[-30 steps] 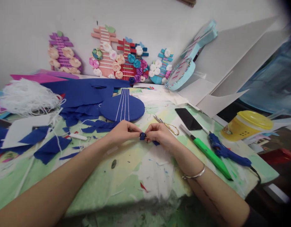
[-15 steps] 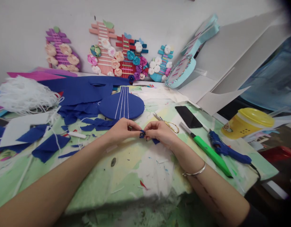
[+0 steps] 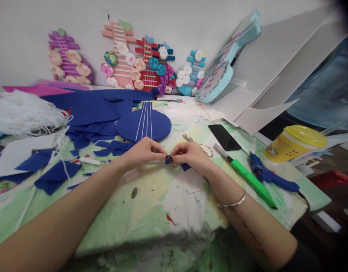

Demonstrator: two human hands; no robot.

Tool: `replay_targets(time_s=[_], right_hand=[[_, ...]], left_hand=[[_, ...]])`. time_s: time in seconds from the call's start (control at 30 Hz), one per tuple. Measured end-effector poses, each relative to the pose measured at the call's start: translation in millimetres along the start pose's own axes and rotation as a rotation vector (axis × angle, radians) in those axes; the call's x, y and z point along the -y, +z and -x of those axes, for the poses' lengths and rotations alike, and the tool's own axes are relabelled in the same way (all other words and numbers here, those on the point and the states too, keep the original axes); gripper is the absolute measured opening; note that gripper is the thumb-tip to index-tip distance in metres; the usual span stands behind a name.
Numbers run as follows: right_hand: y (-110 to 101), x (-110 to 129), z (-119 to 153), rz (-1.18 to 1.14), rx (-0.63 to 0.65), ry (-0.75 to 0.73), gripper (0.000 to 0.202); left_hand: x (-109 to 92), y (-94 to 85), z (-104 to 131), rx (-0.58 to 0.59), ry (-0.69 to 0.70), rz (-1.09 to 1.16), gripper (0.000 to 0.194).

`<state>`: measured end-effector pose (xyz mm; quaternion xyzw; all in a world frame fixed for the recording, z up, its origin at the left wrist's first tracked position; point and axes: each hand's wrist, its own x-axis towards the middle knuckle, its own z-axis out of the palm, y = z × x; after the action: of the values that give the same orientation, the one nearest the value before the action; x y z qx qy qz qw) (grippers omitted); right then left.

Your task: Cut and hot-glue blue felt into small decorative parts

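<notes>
Between my fingertips is a small dark blue piece (image 3: 168, 159), gathered or folded, too small to make out fully. My left hand (image 3: 145, 152) pinches it from the left. From the right, my right hand (image 3: 191, 155) pinches the same piece, thumb and forefinger together. Under my right hand a blue scrap (image 3: 185, 166) partly shows on the table. Just beyond the hands lies a blue guitar-shaped body (image 3: 159, 124) with white strings along it. Gold-handled scissors (image 3: 206, 150) rest right behind my right hand.
To the right lie a black phone (image 3: 224, 136), a green-handled cutter (image 3: 250, 181), a blue glue gun (image 3: 270, 177) and a yellow tub (image 3: 298, 141). White yarn (image 3: 29, 113) and blue fabric (image 3: 91, 107) cover the left. Decorated guitar shapes (image 3: 120, 56) lean on the wall.
The small blue piece has turned slightly between my fingers and both hands have shifted a little. The whole view has moved slightly; the other things lie as before.
</notes>
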<state>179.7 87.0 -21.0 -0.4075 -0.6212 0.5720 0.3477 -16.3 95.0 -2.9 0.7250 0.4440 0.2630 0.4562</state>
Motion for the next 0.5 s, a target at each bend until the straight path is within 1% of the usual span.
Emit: replay_targets(time_s=[0.1, 0.17, 0.37, 0.5], right_hand=[[0.5, 1.0, 0.3, 0.015, 0.012, -0.013, 0.007], [1.2, 2.4, 0.9, 0.019, 0.011, -0.017, 0.007], [3.0, 5.9, 1.5, 0.031, 0.001, -0.010, 0.005], [3.1, 6.3, 0.9, 0.033, -0.012, 0.002, 0.006]], left_hand=[[0.9, -2.8, -1.0, 0.042, 0.008, -0.028, 0.016], [0.7, -3.5, -2.0, 0.039, 0.028, -0.070, 0.015], [-2.2, -2.5, -5.4, 0.008, 0.161, -0.297, 0.014], [-1.5, -2.6, -5.1, -0.011, 0.252, -0.361, 0.016]])
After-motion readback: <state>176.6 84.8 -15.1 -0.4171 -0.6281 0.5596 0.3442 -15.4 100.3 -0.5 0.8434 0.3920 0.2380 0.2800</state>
